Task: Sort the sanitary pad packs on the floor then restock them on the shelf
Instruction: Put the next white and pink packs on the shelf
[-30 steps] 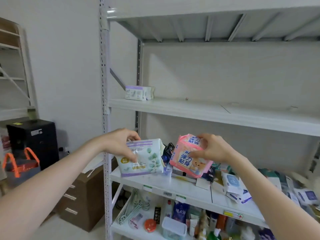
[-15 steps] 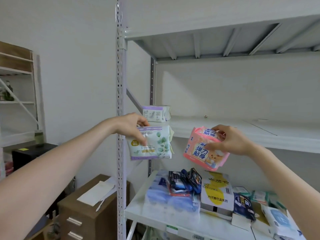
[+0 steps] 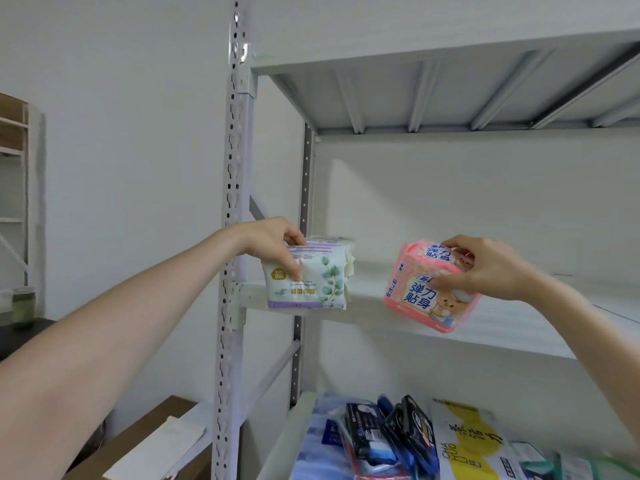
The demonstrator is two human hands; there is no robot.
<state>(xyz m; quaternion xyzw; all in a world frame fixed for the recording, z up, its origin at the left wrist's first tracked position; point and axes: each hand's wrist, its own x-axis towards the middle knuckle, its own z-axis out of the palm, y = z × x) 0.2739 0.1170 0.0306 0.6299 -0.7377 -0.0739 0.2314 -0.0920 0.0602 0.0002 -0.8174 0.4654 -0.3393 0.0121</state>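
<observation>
Restocking, two packs: my left hand is gripping the white leaf-print pack at the shelf edge, beside its matching stack, while my right hand is clutching the pink pack apart, keeping kinds separate.

We see a white pack with green leaf print and purple bands, a pink pack with blue lettering, pale grey shelf
</observation>
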